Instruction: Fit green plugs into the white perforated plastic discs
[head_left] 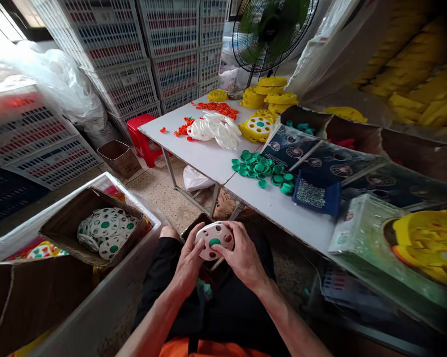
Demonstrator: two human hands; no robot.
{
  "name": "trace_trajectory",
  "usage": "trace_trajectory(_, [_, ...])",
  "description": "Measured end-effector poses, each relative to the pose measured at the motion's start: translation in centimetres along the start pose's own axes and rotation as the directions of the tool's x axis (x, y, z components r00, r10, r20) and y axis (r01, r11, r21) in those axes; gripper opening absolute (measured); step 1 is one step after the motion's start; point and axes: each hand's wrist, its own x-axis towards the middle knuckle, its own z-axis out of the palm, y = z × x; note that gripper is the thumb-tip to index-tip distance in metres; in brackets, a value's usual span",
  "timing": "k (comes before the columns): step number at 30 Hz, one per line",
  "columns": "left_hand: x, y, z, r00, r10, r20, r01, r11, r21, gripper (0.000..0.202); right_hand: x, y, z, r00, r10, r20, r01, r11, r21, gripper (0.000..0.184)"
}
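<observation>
Above my lap I hold a white plastic disc with a ring of round holes and a green cap at its centre. My left hand is closed on its left edge. My right hand grips the right edge, its thumb pressed on the green cap. On the table ahead lie loose green caps and a pile of white discs. Left of me, a cardboard box holds several white discs with green centres.
Small orange parts and yellow round housings lie on the table. A blue tray of small metal pieces stands at right, before divided cardboard bins. A fan, stacked crates and a red stool are behind.
</observation>
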Motion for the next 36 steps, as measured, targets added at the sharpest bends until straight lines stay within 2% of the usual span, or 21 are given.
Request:
trace_trajectory(2, [0.0, -0.1, 0.2, 1.0, -0.003, -0.024, 0.002, 1.0, -0.03, 0.059, 0.3, 0.0, -0.3, 0.999, -0.009, 0.032, 0.008, 1.0, 0.026, 0.054])
trace_trajectory(8, [0.2, -0.4, 0.4, 0.997, 0.005, -0.073, -0.004, 1.0, 0.018, 0.057, 0.8, 0.2, -1.1, 0.989, -0.028, 0.148, 0.024, 0.999, 0.028, 0.066])
trace_trajectory(14, [0.7, -0.4, 0.1, 0.996, 0.013, -0.085, -0.014, 1.0, -0.011, 0.058, 1.0, 0.7, 0.2, 0.996, -0.059, 0.069, 0.062, 0.997, -0.042, 0.06])
trace_trajectory(19, [0.7, 0.4, -0.3, 0.994, -0.094, -0.047, 0.089, 0.991, -0.102, 0.063, 1.2, 0.3, -0.2, 0.978, -0.024, 0.206, 0.023, 1.0, 0.007, 0.062])
trace_trajectory(22, [0.7, 0.5, -0.2, 0.996, -0.087, -0.028, 0.082, 0.988, -0.131, 0.068, 1.1, -0.1, -0.4, 0.98, 0.0, 0.197, -0.005, 1.0, 0.029, 0.066])
trace_trajectory(30, [0.9, 0.3, 0.4, 0.995, -0.077, -0.059, 0.072, 0.994, -0.085, 0.061, 0.9, 0.6, 0.4, 0.992, -0.027, 0.123, 0.013, 0.993, 0.114, 0.054])
trace_trajectory(34, [1.1, 1.1, 0.2, 0.995, -0.101, -0.008, 0.1, 0.992, -0.073, 0.059, 1.7, 0.2, -0.1, 0.989, 0.032, 0.148, -0.057, 0.984, 0.171, 0.052])
trace_trajectory(36, [1.2, 1.6, -0.1, 0.994, -0.109, 0.003, 0.109, 0.989, -0.097, 0.06, 2.2, -0.1, -0.5, 0.978, 0.048, 0.205, -0.095, 0.969, 0.227, 0.052])
